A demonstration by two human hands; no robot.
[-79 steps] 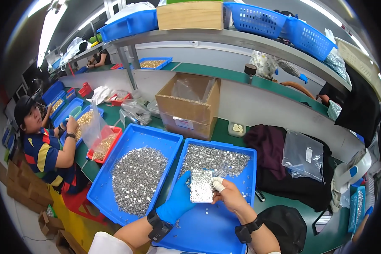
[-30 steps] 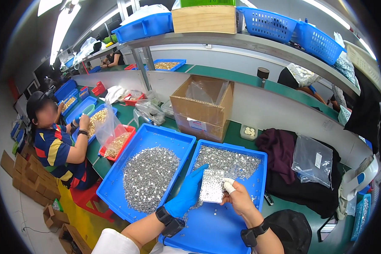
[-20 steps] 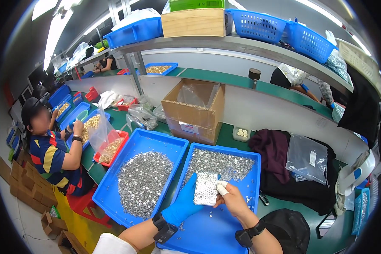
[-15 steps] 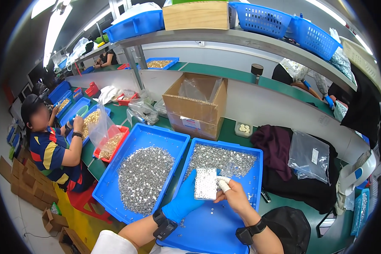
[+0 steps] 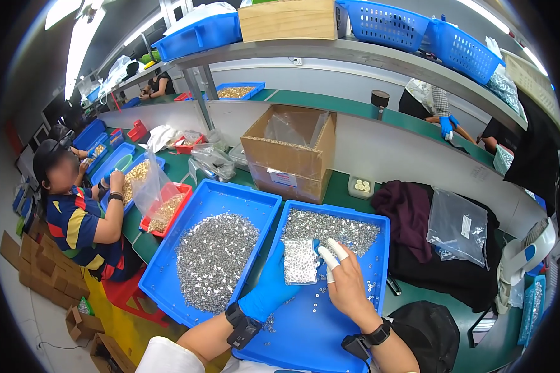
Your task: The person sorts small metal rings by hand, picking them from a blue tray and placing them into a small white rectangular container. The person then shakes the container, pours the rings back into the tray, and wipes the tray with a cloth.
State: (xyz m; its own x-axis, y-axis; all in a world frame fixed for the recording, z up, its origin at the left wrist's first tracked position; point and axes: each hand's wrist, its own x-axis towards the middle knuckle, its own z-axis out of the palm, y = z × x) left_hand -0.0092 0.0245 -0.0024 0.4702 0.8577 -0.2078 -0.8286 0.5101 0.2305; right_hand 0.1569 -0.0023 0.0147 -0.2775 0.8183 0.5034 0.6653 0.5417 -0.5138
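Observation:
My left hand point(image 5: 269, 291), in a blue glove, grips a small rectangular plate point(image 5: 300, 263) over the right blue tray. Rows of small, shiny, ring-like pieces cover the plate's face. Just right of it is my right hand point(image 5: 348, 285), bare apart from white finger covers, its fingers stretched out and slightly apart, with nothing visible in them. Below and beyond the hands lies the right blue tray point(image 5: 311, 339), with a heap of small silvery metal pieces point(image 5: 348, 235) at its far end and a few loose ones near the plate.
Another blue tray point(image 5: 255, 202) on the left bears a larger heap of such pieces. Behind stand a cardboard box point(image 5: 289, 161) and a small tub point(image 5: 359, 186). Dark clothing point(image 5: 410, 267) and a clear bag point(image 5: 457, 224) lie right. A co-worker point(image 5: 74, 211) sits left. A shelf crosses overhead.
My right hand has let go of the plate's lower right edge, moved slightly up and right, and spread its fingers. The plate has risen a little in my left hand.

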